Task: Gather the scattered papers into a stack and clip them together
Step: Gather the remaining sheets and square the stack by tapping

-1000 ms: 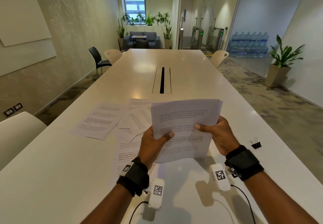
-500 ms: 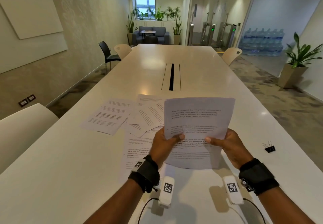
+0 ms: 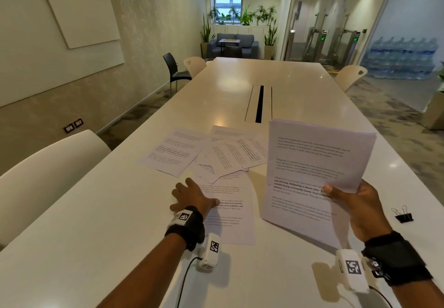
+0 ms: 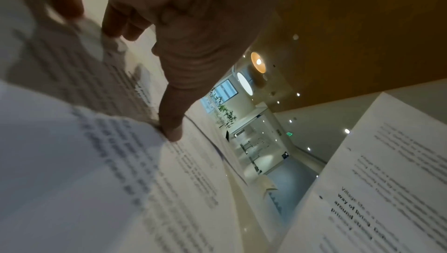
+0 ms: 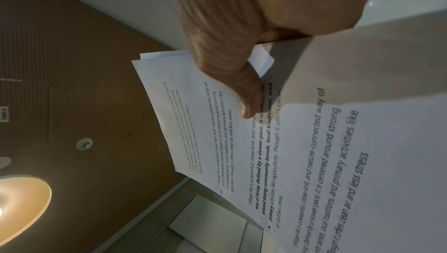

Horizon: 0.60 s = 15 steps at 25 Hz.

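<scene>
Bright even room light with ceiling glare on the glossy white conference table (image 3: 225, 96), soft hand shadows, wide-angle edge bending, wrist views dim, near printed paper sheet (image 4: 72, 180) blurred.

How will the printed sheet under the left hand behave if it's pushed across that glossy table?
The white printed paper sheet probably slides easily: the white table looks glossy. Being thin, it may buckle; it already ripples at the left hand's fingertips. Likely floppy once lifted, as the sheaf of printed pages in the right hand curves.
</scene>
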Each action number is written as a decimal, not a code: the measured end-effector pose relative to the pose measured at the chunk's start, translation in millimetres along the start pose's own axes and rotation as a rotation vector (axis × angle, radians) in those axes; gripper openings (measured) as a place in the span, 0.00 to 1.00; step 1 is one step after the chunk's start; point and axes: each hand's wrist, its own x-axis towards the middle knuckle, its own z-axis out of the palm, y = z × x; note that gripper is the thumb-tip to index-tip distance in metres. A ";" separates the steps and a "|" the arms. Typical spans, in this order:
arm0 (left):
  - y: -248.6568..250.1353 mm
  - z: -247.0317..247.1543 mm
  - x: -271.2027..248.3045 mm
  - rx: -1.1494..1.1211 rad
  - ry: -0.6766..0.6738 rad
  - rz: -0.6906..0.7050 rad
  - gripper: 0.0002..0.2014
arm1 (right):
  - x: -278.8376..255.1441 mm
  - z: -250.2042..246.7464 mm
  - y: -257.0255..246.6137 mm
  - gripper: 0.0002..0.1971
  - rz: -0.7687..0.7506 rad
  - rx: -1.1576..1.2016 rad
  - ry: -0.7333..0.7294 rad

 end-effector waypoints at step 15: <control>-39.7 -41.8 66.3 -0.242 -0.035 0.095 0.30 | 9.1 30.4 -1.8 0.23 0.066 0.034 -0.074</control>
